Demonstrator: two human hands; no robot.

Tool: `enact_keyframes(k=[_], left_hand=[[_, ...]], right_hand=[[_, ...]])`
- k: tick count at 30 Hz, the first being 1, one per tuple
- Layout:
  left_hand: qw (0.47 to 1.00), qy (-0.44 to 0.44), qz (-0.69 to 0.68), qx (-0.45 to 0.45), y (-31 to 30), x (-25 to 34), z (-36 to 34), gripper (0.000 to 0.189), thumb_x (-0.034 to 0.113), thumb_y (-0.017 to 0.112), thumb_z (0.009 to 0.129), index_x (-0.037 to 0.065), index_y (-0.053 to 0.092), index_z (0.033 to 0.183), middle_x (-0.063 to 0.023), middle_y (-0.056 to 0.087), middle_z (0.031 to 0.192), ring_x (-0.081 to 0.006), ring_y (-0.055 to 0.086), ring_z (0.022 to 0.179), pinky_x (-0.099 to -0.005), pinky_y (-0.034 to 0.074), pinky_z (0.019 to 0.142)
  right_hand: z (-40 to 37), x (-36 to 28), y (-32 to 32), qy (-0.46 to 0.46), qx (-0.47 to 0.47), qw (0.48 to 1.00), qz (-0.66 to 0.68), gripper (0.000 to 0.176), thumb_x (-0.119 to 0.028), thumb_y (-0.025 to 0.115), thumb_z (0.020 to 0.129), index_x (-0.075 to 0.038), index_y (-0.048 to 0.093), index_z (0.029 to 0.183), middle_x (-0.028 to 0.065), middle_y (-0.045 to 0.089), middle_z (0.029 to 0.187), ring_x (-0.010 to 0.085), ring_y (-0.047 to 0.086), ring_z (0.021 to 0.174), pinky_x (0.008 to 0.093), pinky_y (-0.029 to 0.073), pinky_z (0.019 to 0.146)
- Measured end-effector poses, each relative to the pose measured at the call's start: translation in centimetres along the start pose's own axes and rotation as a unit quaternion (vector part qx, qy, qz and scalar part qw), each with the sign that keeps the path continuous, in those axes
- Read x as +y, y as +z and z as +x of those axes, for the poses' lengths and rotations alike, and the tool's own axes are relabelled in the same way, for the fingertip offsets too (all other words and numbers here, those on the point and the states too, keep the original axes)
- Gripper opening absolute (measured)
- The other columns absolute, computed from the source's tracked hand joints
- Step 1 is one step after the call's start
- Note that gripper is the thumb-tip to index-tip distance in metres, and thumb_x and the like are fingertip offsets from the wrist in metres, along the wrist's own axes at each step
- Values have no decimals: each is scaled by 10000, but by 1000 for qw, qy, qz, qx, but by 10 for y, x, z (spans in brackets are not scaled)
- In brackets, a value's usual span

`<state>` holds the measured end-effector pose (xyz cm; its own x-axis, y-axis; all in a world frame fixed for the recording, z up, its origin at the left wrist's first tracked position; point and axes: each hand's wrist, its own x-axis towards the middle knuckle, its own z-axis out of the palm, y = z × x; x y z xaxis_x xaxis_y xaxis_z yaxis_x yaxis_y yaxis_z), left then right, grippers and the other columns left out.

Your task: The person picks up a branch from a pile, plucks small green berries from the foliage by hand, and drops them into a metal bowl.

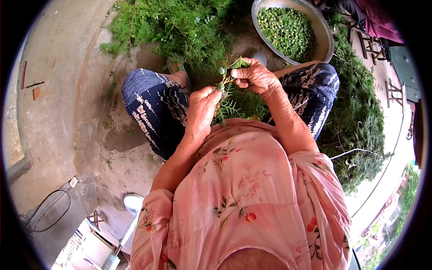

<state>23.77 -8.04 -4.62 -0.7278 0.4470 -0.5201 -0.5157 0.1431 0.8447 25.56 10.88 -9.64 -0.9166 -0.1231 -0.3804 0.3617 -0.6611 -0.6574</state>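
Floor (54, 126) extends left | basin (325, 41) rim near right knee (330, 77) | left hand (203, 108), right hand (257, 77) pinching sprig (227, 80)

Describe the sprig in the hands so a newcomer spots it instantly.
From the pink flowered blouse, look up the picture to the left hand and right hand, close together. The thin-stemmed, green sprig spans the narrow gap between them. Unlike the leafy heap beyond, it is gripped by both hands.
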Motion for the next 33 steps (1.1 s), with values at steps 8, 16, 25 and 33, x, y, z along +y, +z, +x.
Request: enact_keyframes(k=[8, 16, 25, 33], left_hand=[[1000, -15, 1, 1, 6, -3, 0, 170, 136, 534, 853, 11, 574, 746, 66, 413, 555, -13, 317, 458, -193, 238, 394], [1000, -3, 0, -20, 7, -11, 3, 188, 143, 536, 857, 9, 576, 731, 69, 387, 538, -18, 290, 449, -202, 217, 389], [1000, -10, 11, -23, 8, -7, 1, 203, 132, 538, 855, 2, 569, 701, 65, 391, 539, -21, 292, 460, -211, 219, 400], [999, -22, 18, -32, 10, -8, 4, 221, 122, 540, 852, 11, 533, 661, 63, 373, 543, -29, 280, 474, -217, 218, 409]], right_hand=[[-3, -9, -3, -5, 52, 998, -45, 152, 2, 668, 726, 10, 622, 871, 86, 630, 732, 133, 571, 532, 200, 392, 395], [-9, -15, -11, 1, 43, 995, -94, 207, 19, 651, 725, 1, 629, 931, 93, 631, 689, 136, 584, 531, 199, 396, 403], [-13, -21, -14, 21, 18, 989, -147, 220, 67, 614, 717, 6, 607, 928, 43, 576, 580, 89, 505, 455, 199, 397, 433], [-14, -29, -13, 16, 89, 980, -175, 122, 34, 599, 747, -9, 598, 861, 23, 547, 575, 77, 531, 473, 205, 385, 400]])
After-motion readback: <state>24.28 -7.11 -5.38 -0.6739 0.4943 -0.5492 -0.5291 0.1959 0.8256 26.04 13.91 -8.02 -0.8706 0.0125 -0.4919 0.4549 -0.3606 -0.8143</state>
